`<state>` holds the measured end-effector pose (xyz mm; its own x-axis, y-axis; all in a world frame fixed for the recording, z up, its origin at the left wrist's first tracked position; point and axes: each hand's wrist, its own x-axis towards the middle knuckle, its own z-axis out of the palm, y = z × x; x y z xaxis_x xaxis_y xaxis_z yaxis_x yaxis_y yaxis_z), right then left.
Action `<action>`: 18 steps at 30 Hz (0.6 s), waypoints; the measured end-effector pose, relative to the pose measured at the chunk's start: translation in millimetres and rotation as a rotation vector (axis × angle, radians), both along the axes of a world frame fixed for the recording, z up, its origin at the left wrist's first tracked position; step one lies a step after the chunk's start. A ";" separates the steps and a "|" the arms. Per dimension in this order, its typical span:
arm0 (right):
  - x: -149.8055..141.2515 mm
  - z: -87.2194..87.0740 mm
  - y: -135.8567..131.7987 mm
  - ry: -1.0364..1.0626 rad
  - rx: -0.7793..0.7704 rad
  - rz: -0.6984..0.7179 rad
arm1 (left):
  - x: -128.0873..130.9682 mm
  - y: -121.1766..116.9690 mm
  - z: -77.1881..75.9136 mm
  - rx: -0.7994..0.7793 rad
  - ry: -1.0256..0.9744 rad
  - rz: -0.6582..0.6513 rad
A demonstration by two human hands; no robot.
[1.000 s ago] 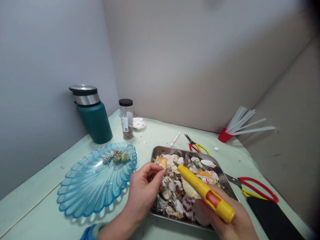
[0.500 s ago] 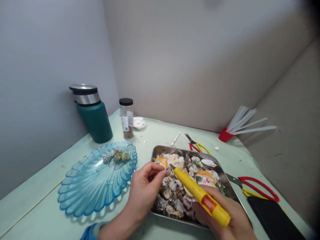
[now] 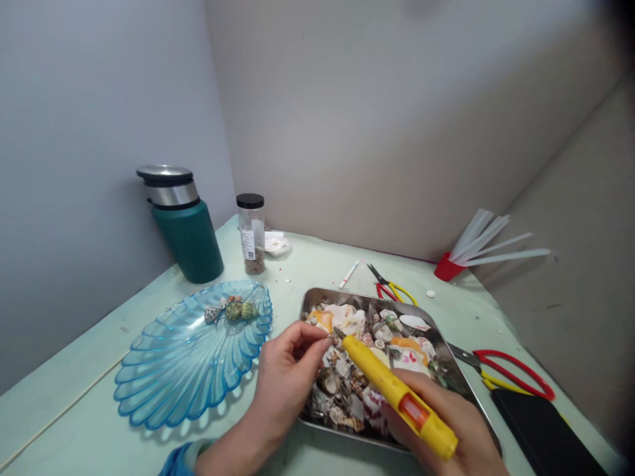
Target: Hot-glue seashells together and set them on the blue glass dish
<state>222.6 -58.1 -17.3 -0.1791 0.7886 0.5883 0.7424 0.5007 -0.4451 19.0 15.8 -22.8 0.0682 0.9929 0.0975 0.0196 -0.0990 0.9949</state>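
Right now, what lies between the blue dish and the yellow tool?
In the head view, the left hand lies between the blue dish and the yellow tool, hiding part of the metal tray.

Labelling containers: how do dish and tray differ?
The dish is see-through blue; the tray is grey metal.
The dish is fan-shaped; the tray is rectangular.
The dish holds a small cluster of shells; the tray holds a broad pile.
Both hold shells and rest on the table.
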 end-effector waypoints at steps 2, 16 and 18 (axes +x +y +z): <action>0.3 1.1 -1.3 -0.012 -0.011 0.011 | -0.3 -0.4 1.0 -0.004 0.002 -0.002; -1.8 6.1 -0.9 -0.058 0.034 -0.043 | 1.4 -0.2 0.3 -0.034 -0.059 0.017; -1.9 5.8 -1.4 -0.051 0.037 -0.049 | 1.0 -0.5 -0.5 -0.025 -0.048 0.019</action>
<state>220.7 -59.5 -11.5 -0.1716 0.7747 0.6085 0.7877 0.4789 -0.3875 20.0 15.4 -23.4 0.0451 0.9961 0.0756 -0.0268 -0.0745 0.9969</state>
